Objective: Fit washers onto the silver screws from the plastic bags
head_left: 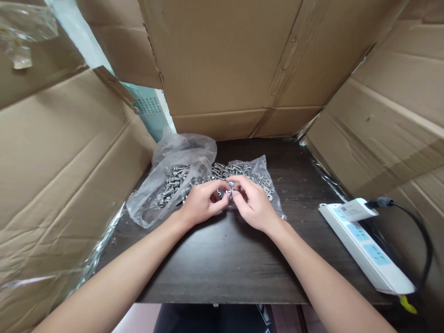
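Note:
My left hand (201, 200) and my right hand (255, 204) meet over the front of the hardware on the table, thumbs and forefingers pinched. Between their fingertips is a small metal bolt (229, 191), with what looks like a washer around it. My left fingers grip one end and my right fingers close on the other; the fingertips partly cover it. Behind the left hand, many loose bolts (176, 178) lie in a clear plastic bag (194, 144). More short bolts (220, 170) are heaped beyond the hands, and flat washers (268, 189) lie on another clear bag (259, 163) at the right.
A white power strip (373, 252) with a plugged-in adapter (357, 210) and black cable (425, 231) lies at the table's right side. Cardboard walls (236, 60) enclose the dark wooden table (222, 259) at left, back and right. A printed sheet (149, 106) shows through a gap.

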Available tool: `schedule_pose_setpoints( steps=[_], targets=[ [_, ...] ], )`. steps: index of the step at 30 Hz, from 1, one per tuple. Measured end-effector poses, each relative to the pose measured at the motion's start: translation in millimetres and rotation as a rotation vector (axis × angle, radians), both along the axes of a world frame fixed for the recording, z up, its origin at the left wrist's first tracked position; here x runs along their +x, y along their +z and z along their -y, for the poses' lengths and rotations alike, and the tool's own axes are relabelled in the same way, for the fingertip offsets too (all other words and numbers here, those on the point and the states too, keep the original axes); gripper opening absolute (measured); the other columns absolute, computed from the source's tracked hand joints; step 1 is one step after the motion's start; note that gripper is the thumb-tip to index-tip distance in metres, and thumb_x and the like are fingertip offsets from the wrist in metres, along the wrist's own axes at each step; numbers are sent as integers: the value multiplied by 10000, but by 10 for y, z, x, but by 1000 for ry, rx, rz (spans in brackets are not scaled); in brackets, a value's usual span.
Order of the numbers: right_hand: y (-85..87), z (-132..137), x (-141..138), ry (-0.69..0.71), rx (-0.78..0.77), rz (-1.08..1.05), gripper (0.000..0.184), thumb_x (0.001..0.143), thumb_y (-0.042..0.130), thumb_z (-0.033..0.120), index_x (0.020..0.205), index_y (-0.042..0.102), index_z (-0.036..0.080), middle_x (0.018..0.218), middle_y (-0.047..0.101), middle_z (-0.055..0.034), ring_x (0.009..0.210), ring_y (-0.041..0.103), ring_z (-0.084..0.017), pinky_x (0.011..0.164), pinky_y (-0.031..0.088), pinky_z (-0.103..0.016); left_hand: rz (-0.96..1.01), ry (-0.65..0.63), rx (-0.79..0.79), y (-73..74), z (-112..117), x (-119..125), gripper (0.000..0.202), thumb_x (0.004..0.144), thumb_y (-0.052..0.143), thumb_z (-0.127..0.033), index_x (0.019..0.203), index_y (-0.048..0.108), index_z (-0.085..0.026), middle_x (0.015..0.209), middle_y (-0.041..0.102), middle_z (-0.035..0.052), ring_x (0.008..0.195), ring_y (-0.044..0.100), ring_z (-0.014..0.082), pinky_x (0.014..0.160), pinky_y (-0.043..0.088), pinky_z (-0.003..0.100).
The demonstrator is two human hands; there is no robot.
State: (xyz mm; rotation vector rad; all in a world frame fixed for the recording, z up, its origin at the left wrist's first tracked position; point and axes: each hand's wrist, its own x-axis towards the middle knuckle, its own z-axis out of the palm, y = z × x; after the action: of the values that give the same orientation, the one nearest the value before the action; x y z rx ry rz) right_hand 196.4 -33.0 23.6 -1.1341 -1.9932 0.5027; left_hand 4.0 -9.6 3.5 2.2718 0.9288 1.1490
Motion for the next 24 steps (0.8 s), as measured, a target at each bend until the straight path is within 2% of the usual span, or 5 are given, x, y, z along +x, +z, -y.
schedule_pose_setpoints(
  steps=[11, 17, 24],
  targets=[
    [-10, 2, -14, 22, 30, -3, 287, 941, 494, 155, 1199, 606, 211, 957, 666, -39, 792, 621, -178, 737, 502, -303, -10, -23, -50, -5, 2, -2, 104, 930, 635, -221, 1027, 653, -189, 919, 740, -1, 608, 645, 83, 620, 510, 192],
    [-10, -4, -3, 26, -19, 33, 286, 992, 446, 189, 1235, 592, 224, 1069, 727, -58, 890, 689, -206, 798, 516, -326, -14, -24, -23, 7, 12, 12, 97, 935, 605, -212, 1019, 646, -186, 910, 736, 5, 610, 647, 87, 620, 509, 198],
    [1, 13, 7, 12, -71, 81, 300, 1013, 425, 218, 1271, 577, 231, 1077, 741, -57, 893, 710, -219, 804, 514, -337, -26, -10, -46, 13, 34, 23, 94, 909, 602, -210, 993, 635, -185, 874, 739, 7, 575, 647, 95, 587, 498, 208]
  ],
)
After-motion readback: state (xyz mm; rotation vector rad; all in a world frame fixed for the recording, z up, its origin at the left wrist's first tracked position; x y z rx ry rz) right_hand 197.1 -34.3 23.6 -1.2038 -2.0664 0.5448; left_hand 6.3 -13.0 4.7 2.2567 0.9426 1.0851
